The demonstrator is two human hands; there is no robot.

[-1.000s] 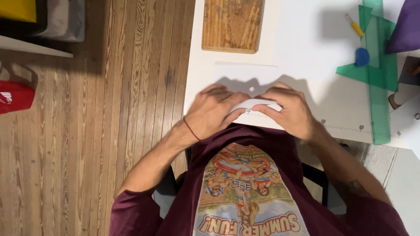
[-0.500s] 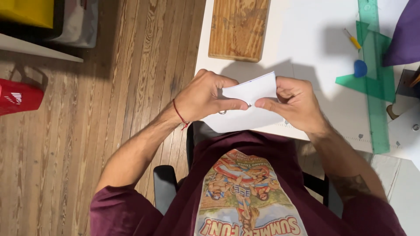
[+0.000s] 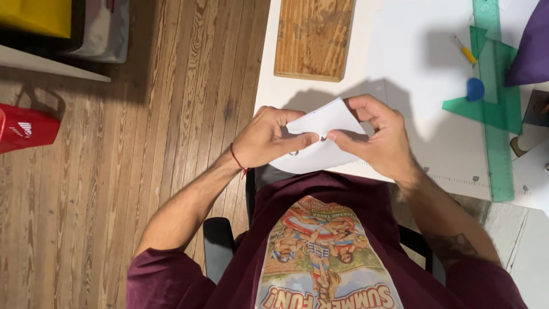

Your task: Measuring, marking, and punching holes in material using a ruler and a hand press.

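A folded white sheet of paper is held up off the white table, just above its near edge. My left hand pinches the paper's left side, thumb and forefinger meeting near the middle. My right hand grips the right side, fingers curled over the top corner. The two thumbs nearly touch at the paper's centre. The lower part of the paper hangs behind my hands.
A wooden board lies at the table's far left. Green see-through rulers, a blue round piece and a small yellow tool lie to the right. A purple cushion sits at the right edge. Wooden floor with a red box lies left.
The paper was pressed flat on the table a second ago; both hands have since lifted it off the surface and turned it, now pinching it between thumbs and fingers.
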